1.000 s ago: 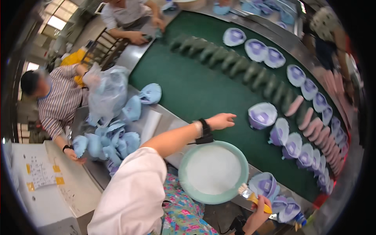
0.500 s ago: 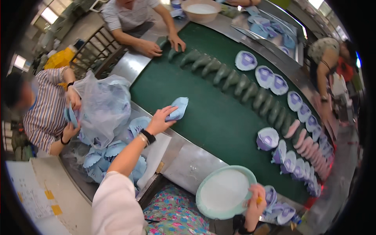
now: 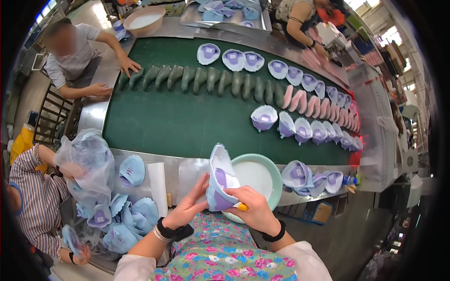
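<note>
**Both hands hold a pale blue shoe upper over a bowl**

The left hand [image 3: 190, 206] and right hand [image 3: 253, 210] together grasp a pale blue shoe upper [image 3: 220, 180] with purple lining, upright, just above a green bowl [image 3: 272, 173] of white liquid. The right hand also clasps a yellow-tipped tool [image 3: 242, 206]. A pile of uppers [image 3: 117, 225] lies to the left, beside the green belt [image 3: 178, 122].
</note>
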Motion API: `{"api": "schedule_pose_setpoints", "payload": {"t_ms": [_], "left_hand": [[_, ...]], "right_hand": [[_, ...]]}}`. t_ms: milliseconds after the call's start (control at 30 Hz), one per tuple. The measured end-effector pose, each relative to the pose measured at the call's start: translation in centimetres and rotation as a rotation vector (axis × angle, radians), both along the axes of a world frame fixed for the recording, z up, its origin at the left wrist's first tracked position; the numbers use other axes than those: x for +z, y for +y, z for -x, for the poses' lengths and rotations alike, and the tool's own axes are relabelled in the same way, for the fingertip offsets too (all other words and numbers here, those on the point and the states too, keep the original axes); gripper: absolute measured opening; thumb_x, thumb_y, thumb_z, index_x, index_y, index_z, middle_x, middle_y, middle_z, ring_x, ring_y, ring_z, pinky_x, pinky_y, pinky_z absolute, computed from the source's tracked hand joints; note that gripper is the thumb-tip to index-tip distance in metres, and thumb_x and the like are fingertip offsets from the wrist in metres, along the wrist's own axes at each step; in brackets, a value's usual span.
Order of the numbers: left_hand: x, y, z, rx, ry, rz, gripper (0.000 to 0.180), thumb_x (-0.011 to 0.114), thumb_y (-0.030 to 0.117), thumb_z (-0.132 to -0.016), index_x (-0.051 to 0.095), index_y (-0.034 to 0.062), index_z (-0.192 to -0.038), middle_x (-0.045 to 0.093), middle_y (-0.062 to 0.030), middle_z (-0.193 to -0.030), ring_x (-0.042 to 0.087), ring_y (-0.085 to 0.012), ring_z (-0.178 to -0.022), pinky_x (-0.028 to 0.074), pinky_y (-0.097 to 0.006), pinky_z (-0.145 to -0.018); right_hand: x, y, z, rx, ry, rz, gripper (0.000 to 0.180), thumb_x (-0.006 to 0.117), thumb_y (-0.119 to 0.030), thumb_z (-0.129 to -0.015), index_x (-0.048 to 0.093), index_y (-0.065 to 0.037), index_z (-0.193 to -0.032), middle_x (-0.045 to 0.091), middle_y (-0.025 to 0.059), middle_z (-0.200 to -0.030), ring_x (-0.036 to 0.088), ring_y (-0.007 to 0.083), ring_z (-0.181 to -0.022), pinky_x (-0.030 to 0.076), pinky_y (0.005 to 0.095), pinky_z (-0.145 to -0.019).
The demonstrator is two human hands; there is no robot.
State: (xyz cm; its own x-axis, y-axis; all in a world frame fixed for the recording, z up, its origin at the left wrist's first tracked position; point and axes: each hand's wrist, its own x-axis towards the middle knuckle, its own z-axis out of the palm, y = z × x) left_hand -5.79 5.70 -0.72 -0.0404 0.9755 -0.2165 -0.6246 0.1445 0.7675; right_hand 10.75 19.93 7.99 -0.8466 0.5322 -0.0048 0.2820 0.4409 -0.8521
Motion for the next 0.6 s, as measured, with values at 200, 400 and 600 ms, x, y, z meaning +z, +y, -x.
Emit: {"api": "schedule_pose_setpoints", "payload": {"t_ms": [200,400,600], "left_hand": [[1.4,-0.4,-1.8,0.110,0.814,-0.329,0.081,0.066,0.003,-0.082,0.021,0.0068,-0.148,0.033,-0.0237,-0.147,0.038,-0.0334,-0.135,0.032,-0.040,-0.109],[2.7,-4.7,-5.9,-0.005,0.368,0.136,0.040,0.065,0.002,-0.084,0.055,0.0015,-0.123,0.052,-0.0137,-0.137,0.054,-0.0218,-0.119,0.042,-0.033,-0.099],[3.3,-6.2,-3.5,-0.646,0.479,0.157,0.047,0.068,0.003,-0.080,0.056,0.0037,-0.126,0.050,-0.0137,-0.138,0.049,-0.0253,-0.124,0.038,-0.036,-0.103]], "right_hand": [[0.4,-1.5,-2.6,0.186,-0.091,0.202,0.039,0.073,-0.011,-0.077,0.064,-0.008,-0.115,0.066,0.0116,-0.090,0.063,0.0285,-0.076,0.051,0.0354,-0.070],[-2.8,1.4,-8.4,-0.257,-0.042,-0.019,0.015,0.058,-0.018,-0.089,0.068,-0.006,-0.090,0.066,0.0111,-0.091,0.059,0.0312,-0.085,0.046,0.0380,-0.076],[-14.0,2.4,-14.9,-0.718,-0.251,0.229,0.017,0.070,-0.018,-0.083,0.070,-0.001,-0.088,0.067,0.0149,-0.085,0.064,0.0308,-0.069,0.049,0.0349,-0.063]]}}
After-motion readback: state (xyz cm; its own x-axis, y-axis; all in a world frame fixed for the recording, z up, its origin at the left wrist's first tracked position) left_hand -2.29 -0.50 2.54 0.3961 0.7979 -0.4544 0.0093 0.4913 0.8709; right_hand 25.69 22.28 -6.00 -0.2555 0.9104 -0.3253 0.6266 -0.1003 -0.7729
